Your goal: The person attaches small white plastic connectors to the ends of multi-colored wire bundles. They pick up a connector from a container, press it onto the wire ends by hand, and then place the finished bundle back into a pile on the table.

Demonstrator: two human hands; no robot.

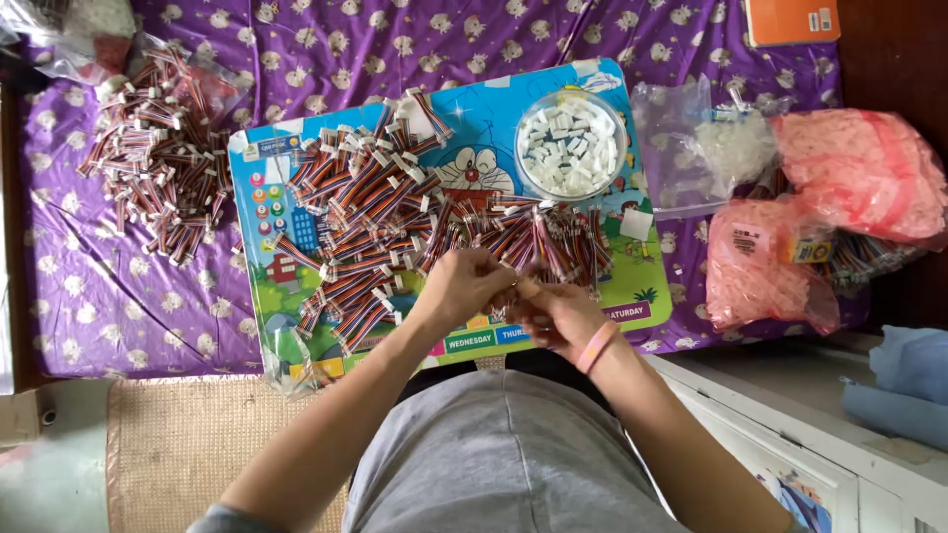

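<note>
Right up close, the person's two hands meet over the near edge of the cartoon board (592, 296), held just above the lap so the fiddly work stays under the eyes. The left hand (464, 286) has its fingers (494, 265) pinched nearly closed on what looks like a short striped wire lead (515, 289). The right hand (558, 316), a pink band (595, 347) at its wrist, curls in against it from the other side, fingers bent close and touching the same lead (whether they truly grip it I cannot tell, the knuckles hide the tips). The lead sits between both hands, at the board's front edge.

Just beyond, a loose heap of the same wire leads (395, 212) is spread across the board, within easy reach, presumably so each next piece can be plucked without stretching. Behind it, on the board's far right corner, stands a round clear tub of small white connectors (571, 146), lid off, mouth up, kept handy.

Off to the left on the purple bedspread (89, 296) lies a second pile of wire leads (158, 163), set well apart from the board, seemingly sorted away. To the right, clear and pink plastic bags (859, 173) lie slumped, farther from the hands, like stock in reserve.
</note>
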